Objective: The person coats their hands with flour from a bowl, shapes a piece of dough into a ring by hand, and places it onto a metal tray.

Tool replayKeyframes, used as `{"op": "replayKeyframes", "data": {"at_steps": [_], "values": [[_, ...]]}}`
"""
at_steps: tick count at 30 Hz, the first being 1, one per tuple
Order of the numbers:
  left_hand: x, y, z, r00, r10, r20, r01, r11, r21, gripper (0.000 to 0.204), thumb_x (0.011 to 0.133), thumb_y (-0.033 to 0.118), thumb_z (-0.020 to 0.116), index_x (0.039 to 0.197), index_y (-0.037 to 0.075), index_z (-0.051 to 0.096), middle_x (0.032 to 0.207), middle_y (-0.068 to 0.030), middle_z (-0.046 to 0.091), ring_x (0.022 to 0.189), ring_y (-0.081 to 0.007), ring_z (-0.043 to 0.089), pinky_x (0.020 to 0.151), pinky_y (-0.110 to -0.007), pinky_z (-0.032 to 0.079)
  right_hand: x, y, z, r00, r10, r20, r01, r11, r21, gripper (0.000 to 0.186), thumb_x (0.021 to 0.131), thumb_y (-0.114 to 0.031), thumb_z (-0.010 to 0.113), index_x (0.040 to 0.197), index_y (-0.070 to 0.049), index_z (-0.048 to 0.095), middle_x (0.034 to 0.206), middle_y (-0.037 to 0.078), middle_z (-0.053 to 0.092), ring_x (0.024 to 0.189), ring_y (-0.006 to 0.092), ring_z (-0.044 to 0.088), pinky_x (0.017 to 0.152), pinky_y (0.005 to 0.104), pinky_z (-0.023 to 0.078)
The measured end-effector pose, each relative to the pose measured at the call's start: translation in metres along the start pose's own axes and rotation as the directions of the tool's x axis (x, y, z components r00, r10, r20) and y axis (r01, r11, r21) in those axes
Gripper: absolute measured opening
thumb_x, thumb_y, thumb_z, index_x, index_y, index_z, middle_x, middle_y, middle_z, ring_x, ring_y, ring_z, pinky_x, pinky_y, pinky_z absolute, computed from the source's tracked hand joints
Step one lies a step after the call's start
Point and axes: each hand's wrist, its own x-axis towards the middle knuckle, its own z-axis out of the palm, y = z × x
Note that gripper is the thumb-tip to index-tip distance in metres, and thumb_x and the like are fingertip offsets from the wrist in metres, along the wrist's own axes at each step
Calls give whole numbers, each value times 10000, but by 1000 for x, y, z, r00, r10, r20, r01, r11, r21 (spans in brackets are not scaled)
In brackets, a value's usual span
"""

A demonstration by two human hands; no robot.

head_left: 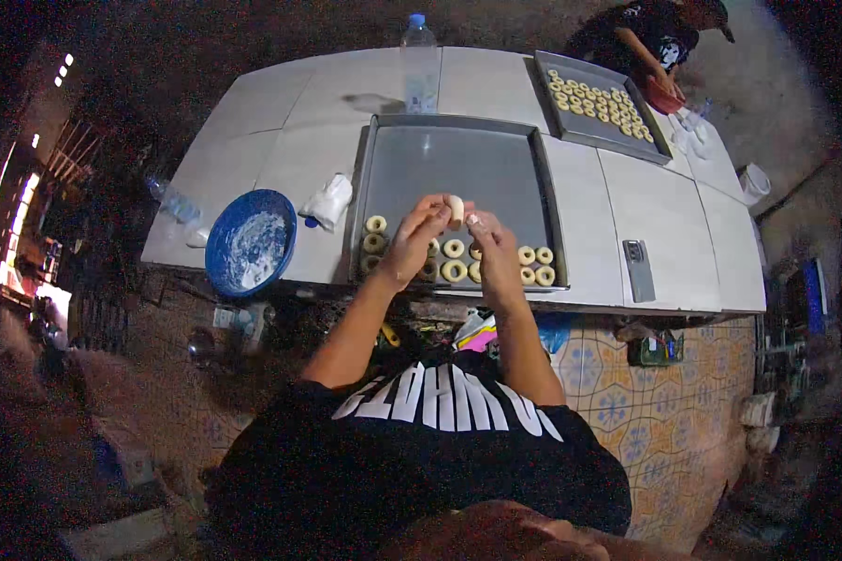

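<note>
A dim room with patterned floor tiles surrounds a white tiled surface (664, 215). Near the front edge of the surface, at its middle, lies a large grey tray (458, 159). Rows of small dough rings (454, 271) line the tray's near edge; the rest of the tray is bare metal.

Both hands are raised over the tray's front part. The left hand (412, 241) and the right hand (491, 245) meet at a pale dough piece (456, 209), each grip pinched on it with the fingertips, the piece held just above the rings and clear of the tray.

Left of the tray, a crumpled white cloth (329, 200) lies on the surface, and beyond it, at the front left corner, sits a blue bowl (250, 241) dusted white inside. A clear bottle (419, 58) with a blue cap stands at the far edge, behind the tray. A small dark phone (637, 269) lies to the right of the tray, near the front edge.

At the far right corner, a second tray (597, 105) is filled with dough rings, and another person (655, 42) in dark clothes bends over that end beside a red bowl (664, 95).
</note>
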Motion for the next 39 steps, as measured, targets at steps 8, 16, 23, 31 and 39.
{"op": "replayKeyframes", "data": {"at_steps": [8, 16, 23, 31, 39], "values": [[-6, -13, 16, 919, 379, -110, -208, 701, 682, 235, 947, 167, 713, 1097, -12, 742, 1200, -166, 689, 1072, -294, 668, 889, -386, 539, 4, 20, -6, 984, 176, -38, -145, 896, 420, 224, 973, -191, 684, 1127, -31, 715, 1039, 44, 711, 975, 141, 629, 901, 287, 459], [-16, 10, 34, 862, 466, -200, -256, 741, 621, 340, 814, 80, 825, 1112, 29, 670, 1064, -118, 734, 968, -264, 712, 791, -364, 568, 3, 12, -5, 927, 330, 176, -327, 486, 810, 229, 988, -284, 665, 1068, -73, 704, 988, 67, 715, 856, 152, 662, 669, 278, 525], [-14, 22, 26, 887, 459, -61, -316, 696, 644, 625, 753, 3, 804, 1351, 78, 638, 1183, -115, 698, 1016, -265, 702, 866, -367, 560, -2, 18, -4, 892, 328, 313, -435, 426, 793, 167, 973, -309, 699, 992, -143, 711, 940, 9, 713, 784, 114, 656, 562, 262, 508], [-18, 36, 29, 904, 427, -11, -304, 662, 685, 530, 784, 146, 866, 1271, 36, 687, 1167, -139, 696, 1012, -262, 699, 859, -370, 563, -4, 13, -9, 922, 292, 254, -377, 522, 766, 122, 951, -247, 706, 1009, -140, 707, 945, 3, 707, 795, 116, 642, 656, 270, 513], [-15, 37, 21, 888, 452, 78, -380, 630, 677, 494, 766, 156, 871, 1218, 34, 714, 1189, -151, 708, 1071, -279, 691, 898, -379, 552, -4, 18, -18, 877, 239, 418, -478, 324, 817, 204, 1003, -262, 665, 1082, -75, 683, 1057, 86, 713, 1026, 182, 666, 876, 322, 543]]}}
